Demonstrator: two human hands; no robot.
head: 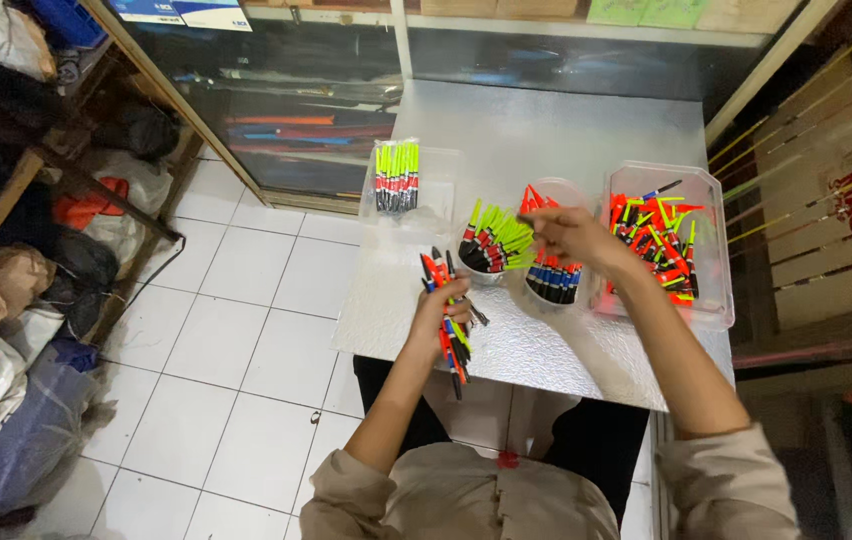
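- Silver textured table top [546,350], centre of frame, carries all the stock I can see.
- Left hand [438,312], lower centre: fingers wrapped tight round a bundle of floats [451,320], orange and black sticks fanned up and down past the fist, over the table's near edge.
- Right hand [571,235], centre right: fingertips pressed together at the tips of the green floats [496,243]. I can't tell whether one is actually pinched.
- Green floats stand in a round cup, just left of the right hand and up-right of the left-hand bundle.
- Second cup of orange floats [551,275] sits directly under the right hand.
- Clear tray [716,300] of mixed loose floats, right side, touching that cup.
- Clear packet of green floats [397,176], upper centre, well apart from both hands.
- My take on doing it well: pick one float by the tip, pull straight up so neighbours don't drag out, keep the bundle's ends aligned and the left grip firm.
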